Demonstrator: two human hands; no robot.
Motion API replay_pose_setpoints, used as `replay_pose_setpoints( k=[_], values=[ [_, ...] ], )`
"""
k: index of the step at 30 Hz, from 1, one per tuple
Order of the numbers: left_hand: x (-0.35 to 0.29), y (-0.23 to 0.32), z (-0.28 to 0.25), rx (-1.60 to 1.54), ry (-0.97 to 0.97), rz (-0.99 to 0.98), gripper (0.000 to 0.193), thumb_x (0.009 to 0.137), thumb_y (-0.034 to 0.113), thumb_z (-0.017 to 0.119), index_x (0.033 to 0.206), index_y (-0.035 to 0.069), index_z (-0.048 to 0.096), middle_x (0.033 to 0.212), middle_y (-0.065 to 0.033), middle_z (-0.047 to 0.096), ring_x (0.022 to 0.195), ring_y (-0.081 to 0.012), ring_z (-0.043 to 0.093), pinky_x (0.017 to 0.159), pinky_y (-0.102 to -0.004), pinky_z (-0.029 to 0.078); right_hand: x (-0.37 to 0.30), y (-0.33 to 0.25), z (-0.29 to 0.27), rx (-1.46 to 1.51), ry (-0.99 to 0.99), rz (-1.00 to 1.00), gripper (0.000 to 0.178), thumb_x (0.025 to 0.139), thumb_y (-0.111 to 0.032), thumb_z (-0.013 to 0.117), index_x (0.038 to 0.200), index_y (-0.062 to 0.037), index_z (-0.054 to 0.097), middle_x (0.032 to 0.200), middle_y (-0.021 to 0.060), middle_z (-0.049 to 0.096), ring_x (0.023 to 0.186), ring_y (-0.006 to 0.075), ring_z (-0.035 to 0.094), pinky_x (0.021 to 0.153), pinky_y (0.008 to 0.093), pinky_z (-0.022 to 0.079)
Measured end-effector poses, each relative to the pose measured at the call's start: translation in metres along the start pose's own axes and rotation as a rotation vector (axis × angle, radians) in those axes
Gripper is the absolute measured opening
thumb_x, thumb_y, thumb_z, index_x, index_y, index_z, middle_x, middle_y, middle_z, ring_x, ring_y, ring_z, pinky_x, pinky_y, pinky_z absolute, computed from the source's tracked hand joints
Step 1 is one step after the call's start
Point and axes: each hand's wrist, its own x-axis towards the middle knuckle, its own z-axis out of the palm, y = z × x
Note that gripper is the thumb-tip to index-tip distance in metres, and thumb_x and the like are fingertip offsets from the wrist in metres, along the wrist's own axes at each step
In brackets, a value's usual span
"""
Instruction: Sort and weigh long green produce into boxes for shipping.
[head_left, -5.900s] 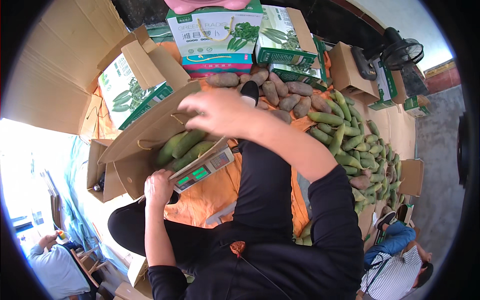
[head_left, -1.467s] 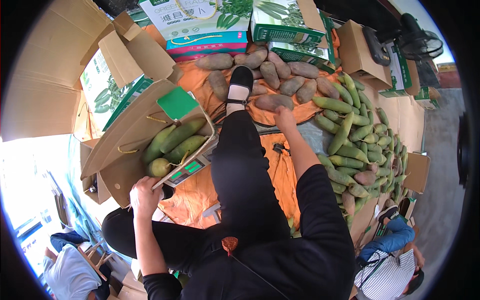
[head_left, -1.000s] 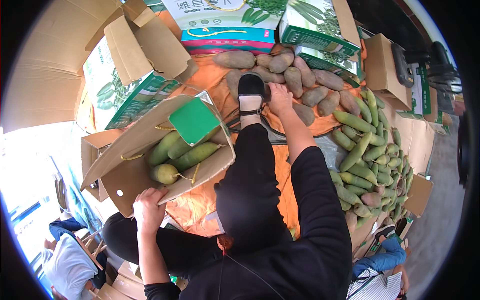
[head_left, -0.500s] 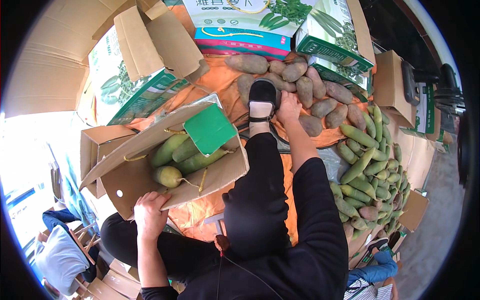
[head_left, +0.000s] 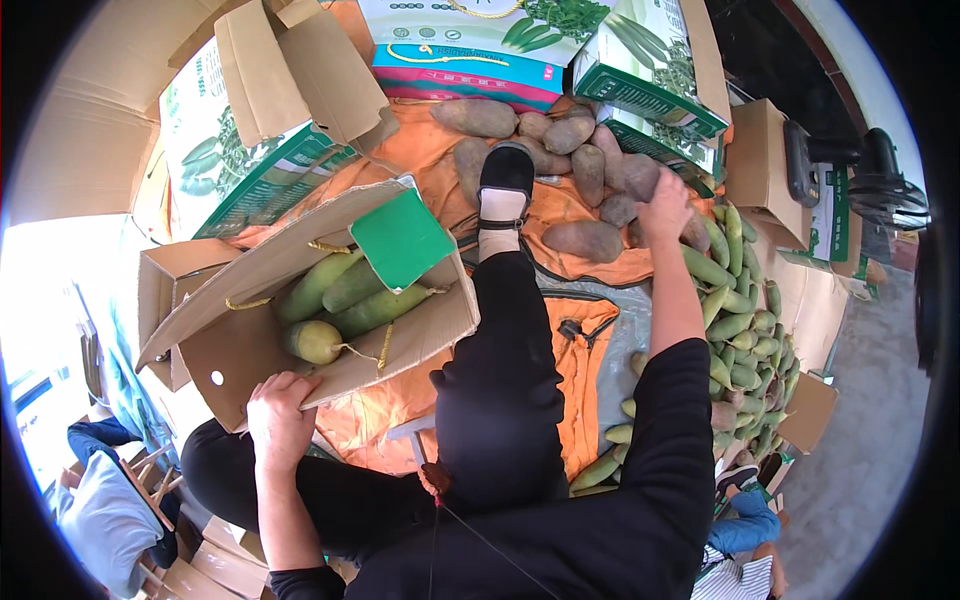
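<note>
My left hand [head_left: 282, 418] grips the near edge of an open cardboard box [head_left: 225, 385] standing tilted before my left leg. Inside the box lie several large green radishes [head_left: 350, 285], one with its pale yellowish end toward me. A green flap [head_left: 402, 238] and yellow cord handles show on the box. Out to the right, my right hand [head_left: 665, 212] has its fingers curled over a brownish-purple root [head_left: 640, 177] at the edge of a pile of similar roots [head_left: 590, 172]. A single root [head_left: 582, 241] lies on the orange cloth in front of that pile.
A heap of green radishes [head_left: 745, 340] spreads to the right of my right arm. Printed green-and-white cartons [head_left: 655, 60] stand behind the roots, and another open carton [head_left: 260, 150] stands at the back left. My shoe [head_left: 507, 170] rests beside the roots. Another person's leg [head_left: 745, 520] shows at the lower right.
My right hand has moved right, from beside my shoe to the right side of the root pile. One root near it has turned and shifted left. My left hand stays on the box edge.
</note>
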Motion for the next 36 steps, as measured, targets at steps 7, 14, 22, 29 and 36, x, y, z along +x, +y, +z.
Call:
replay_pose_setpoints(
  k=[7,14,22,29,36],
  values=[
    [0.000,-0.002,0.001,0.010,-0.029,-0.020,0.019,0.067,0.006,0.064,0.084,0.009,0.071,0.075,-0.0077,0.060,0.075,-0.0275,0.060,0.071,-0.0383,0.047,0.013,0.014,0.013,0.051,-0.058,0.220,0.076,0.067,-0.023,0.081,0.131,-0.0185,0.041,0.130,0.0044,0.048,0.124,0.0257,0.044,0.094,0.0537,0.041],
    [0.005,0.000,-0.001,0.004,-0.046,-0.025,0.018,0.068,0.009,0.065,0.085,0.009,0.071,0.074,-0.0073,0.060,0.075,-0.0275,0.060,0.071,-0.0379,0.047,0.016,-0.010,0.025,0.062,-0.101,0.260,0.071,0.070,-0.024,0.079,0.131,-0.0179,0.042,0.131,0.0057,0.048,0.124,0.0273,0.044,0.094,0.0532,0.041],
    [0.003,-0.001,-0.007,0.027,-0.058,-0.059,0.018,0.067,0.008,0.065,0.084,0.009,0.070,0.073,-0.0071,0.059,0.074,-0.0273,0.059,0.068,-0.0383,0.046,0.010,-0.157,-0.013,0.933,0.030,-0.394,0.042,0.076,-0.022,0.073,0.112,-0.0079,0.058,0.103,0.0130,0.063,0.089,0.0259,0.062,0.079,0.0382,0.050],
    [0.011,0.001,-0.002,0.011,-0.069,-0.046,0.019,0.065,0.006,0.065,0.083,0.010,0.070,0.072,-0.0064,0.058,0.073,-0.0268,0.059,0.068,-0.0377,0.045,-0.004,-0.256,0.038,0.560,-0.542,-0.284,0.093,0.069,-0.026,0.079,0.140,-0.0060,0.022,0.126,0.0266,0.048,0.113,0.0418,0.053,0.095,0.0439,0.045],
    [0.010,0.002,-0.006,0.005,-0.049,-0.040,0.021,0.065,0.006,0.065,0.084,0.010,0.070,0.070,-0.0064,0.057,0.072,-0.0269,0.058,0.067,-0.0378,0.045,-0.017,-0.270,0.053,0.514,-0.490,-0.194,0.093,0.071,-0.021,0.077,0.143,-0.0129,0.019,0.126,0.0261,0.046,0.112,0.0429,0.053,0.094,0.0449,0.046]
  ],
)
